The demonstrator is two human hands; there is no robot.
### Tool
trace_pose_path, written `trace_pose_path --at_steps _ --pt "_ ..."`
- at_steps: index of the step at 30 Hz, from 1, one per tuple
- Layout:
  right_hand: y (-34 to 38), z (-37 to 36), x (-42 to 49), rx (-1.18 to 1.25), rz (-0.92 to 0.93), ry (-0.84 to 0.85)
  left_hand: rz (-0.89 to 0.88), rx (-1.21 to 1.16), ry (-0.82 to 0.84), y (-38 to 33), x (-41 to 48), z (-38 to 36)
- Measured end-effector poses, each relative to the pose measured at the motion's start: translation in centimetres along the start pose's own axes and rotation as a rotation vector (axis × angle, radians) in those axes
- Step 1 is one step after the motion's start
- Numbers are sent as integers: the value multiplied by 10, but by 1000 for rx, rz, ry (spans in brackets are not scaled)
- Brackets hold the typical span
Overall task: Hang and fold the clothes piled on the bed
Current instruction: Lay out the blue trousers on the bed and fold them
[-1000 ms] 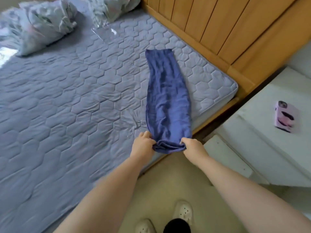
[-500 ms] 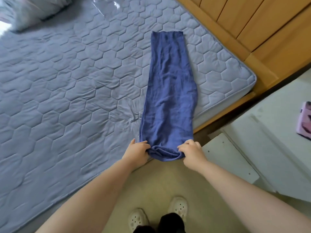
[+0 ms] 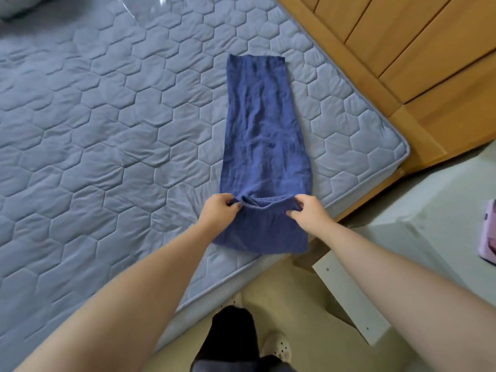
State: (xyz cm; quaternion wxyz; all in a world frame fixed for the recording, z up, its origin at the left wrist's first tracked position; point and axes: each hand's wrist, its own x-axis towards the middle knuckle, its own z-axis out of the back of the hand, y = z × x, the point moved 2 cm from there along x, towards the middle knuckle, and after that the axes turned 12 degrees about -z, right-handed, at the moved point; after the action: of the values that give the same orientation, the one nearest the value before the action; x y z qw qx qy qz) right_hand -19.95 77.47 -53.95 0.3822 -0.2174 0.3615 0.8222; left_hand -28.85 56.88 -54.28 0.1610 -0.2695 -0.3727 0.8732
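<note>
Where the mattress (image 3: 112,146) edge meets the floor, a light shoe (image 3: 277,346) shows below. Left hand (image 3: 218,212) and right hand (image 3: 308,210) each pinch a corner of the blue garment's (image 3: 264,135) waistband, lifted over the near fold. Garment lies lengthwise toward the wooden headboard (image 3: 402,49).

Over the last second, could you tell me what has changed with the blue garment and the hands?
Both hands, the left hand and the right hand, have lifted the near end of the garment and carried it away from the person, over the rest, starting a fold; a doubled layer now lies at the mattress edge. Both keep gripping that end. The garment's far end stays flat in place.
</note>
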Motion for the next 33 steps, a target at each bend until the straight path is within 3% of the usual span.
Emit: trace_pose_path --at_steps 5,7,10,13,16,19,22,24,26,29,31,33 --pt "22 5 57 -3 -44 -99 -6 -50 -97 -2 50 1" --pt "21 -2 63 -124 -69 -233 -38 30 -109 4 55 -8" --pt "20 -23 56 -431 177 -380 -409 421 -94 17 52 -29" --pt "15 -50 55 -641 436 -395 -620 740 160 26 54 -54" --pt "1 -68 69 -833 474 -337 -618 919 359 41 62 -69" --pt "-17 -60 86 -955 276 -266 -430 956 432 65 70 -67" --pt "-35 -39 87 -914 73 -272 -354 935 422 69 62 -66" --pt "-38 -32 74 -804 141 -333 -385 846 324 60 52 -63" --pt "-38 -32 56 -749 324 -344 -511 782 274 51 37 -62" --pt "-49 -49 29 -857 569 -198 -666 857 374 58 10 -66" --pt "-59 -64 21 -944 602 -90 -670 926 454 61 2 -71" --pt "-64 -74 20 -998 517 -39 -609 1044 515 62 0 -76"
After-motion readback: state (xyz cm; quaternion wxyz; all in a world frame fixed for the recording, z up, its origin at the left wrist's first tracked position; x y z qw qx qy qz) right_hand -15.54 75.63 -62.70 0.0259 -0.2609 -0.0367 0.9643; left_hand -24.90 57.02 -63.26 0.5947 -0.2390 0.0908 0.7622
